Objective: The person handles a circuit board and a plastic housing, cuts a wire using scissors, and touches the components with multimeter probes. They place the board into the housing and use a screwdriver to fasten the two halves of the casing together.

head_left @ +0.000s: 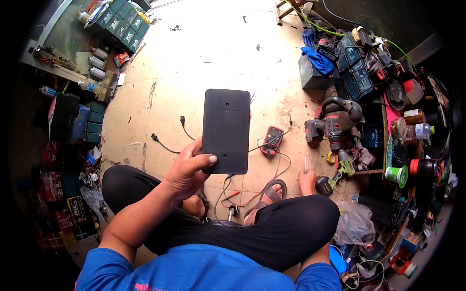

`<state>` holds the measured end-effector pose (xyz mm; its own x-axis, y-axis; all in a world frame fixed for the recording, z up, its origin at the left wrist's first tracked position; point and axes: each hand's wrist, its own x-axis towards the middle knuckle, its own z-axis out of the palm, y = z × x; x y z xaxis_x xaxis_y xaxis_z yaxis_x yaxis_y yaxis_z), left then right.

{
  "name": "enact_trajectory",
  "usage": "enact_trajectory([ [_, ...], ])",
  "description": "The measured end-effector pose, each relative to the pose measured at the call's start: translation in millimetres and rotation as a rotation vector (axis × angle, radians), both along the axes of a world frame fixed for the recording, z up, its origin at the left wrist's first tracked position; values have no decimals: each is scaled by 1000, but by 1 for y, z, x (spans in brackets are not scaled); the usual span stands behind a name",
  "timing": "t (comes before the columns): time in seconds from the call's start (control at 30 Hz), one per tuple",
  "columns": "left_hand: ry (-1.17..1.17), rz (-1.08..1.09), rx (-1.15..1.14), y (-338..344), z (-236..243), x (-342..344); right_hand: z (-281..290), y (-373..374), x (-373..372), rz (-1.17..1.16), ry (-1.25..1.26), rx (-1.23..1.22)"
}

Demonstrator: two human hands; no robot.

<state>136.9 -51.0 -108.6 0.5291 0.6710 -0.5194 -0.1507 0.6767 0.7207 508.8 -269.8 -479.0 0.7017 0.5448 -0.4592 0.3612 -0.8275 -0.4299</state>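
Note:
My left hand (pixel 188 169) grips the lower left corner of a flat black rectangular panel (pixel 226 130) with two small holes, held upright over my crossed legs. My right hand (pixel 307 182) reaches down past my right knee to the floor and pinches a thin metal screwdriver shaft (pixel 305 164) that stands upright. A red multimeter (pixel 272 140) with red and black leads lies on the tiles just beyond the panel. A green cordless driver (pixel 335 177) lies right beside my right hand.
Power drills (pixel 335 123), battery boxes (pixel 357 72) and tangled cables crowd the right side. Dark boxes (pixel 121 24) and spray cans (pixel 97 63) line the upper left. Black cords (pixel 162 143) lie on the tiled floor. A plastic bag (pixel 353 225) sits by my right knee.

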Motion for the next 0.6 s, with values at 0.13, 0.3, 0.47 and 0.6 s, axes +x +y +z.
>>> enact_trajectory([
  [0.13,-60,25,21,-9,9,-16,89,17,-34,-148,491,339],
  [0.3,-115,-13,84,-16,23,-18,261,58,-6,-164,597,576],
  [0.47,-173,-17,191,-21,20,-22,442,94,-28,142,512,703],
  [0.6,-184,0,260,-21,14,-30,499,120,-127,539,400,653],
])
